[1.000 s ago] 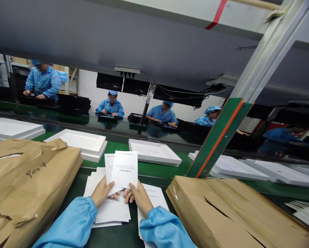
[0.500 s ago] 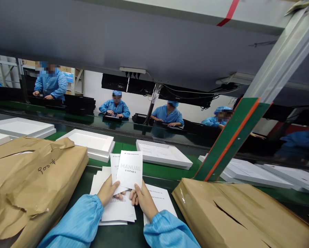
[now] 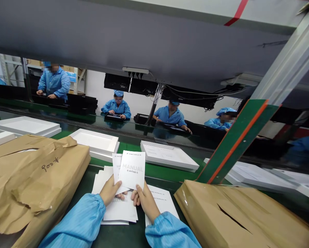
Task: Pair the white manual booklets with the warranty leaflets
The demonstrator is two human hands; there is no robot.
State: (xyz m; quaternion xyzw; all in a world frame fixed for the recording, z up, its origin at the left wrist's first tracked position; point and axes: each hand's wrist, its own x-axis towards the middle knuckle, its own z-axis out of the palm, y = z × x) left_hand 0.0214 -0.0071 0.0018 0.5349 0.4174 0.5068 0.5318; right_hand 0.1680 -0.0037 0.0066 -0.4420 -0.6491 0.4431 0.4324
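Centrally, a white rectangular paper booklet (image 3: pixel 133 170) printed "MANUAL" is held up between both bare hands, cover facing the camera. Behind it, showing on its left side, a narrow strip of a white printed paper leaflet (image 3: pixel 116 165) overlaps it. Left hand (image 3: pixel 110 191): thumb on front at the booklet's lower left corner, fingers curled underneath, pinching leaflet and booklet. Right hand (image 3: pixel 147 200): thumb pressed on the booklet's lower right corner, fingers bent behind, pinching it; exact contact behind the paper can't be told. Just below the hands, an uneven stack of white printed paper sheets (image 3: pixel 120 214) on a dark green tabletop (image 3: pixel 107 237); a second white printed paper stack (image 3: pixel 165 202) beside it, partly behind right forearm. Large brown paper-wrapped bundle (image 3: pixel 48 182) with handwritten marking at left, another brown wrapped bundle (image 3: pixel 221 210), slit on top, at right. Beyond: shallow white rectangular box (image 3: pixel 170 156) on a green belt (image 3: pixel 128 146); co-workers in blue across the line.
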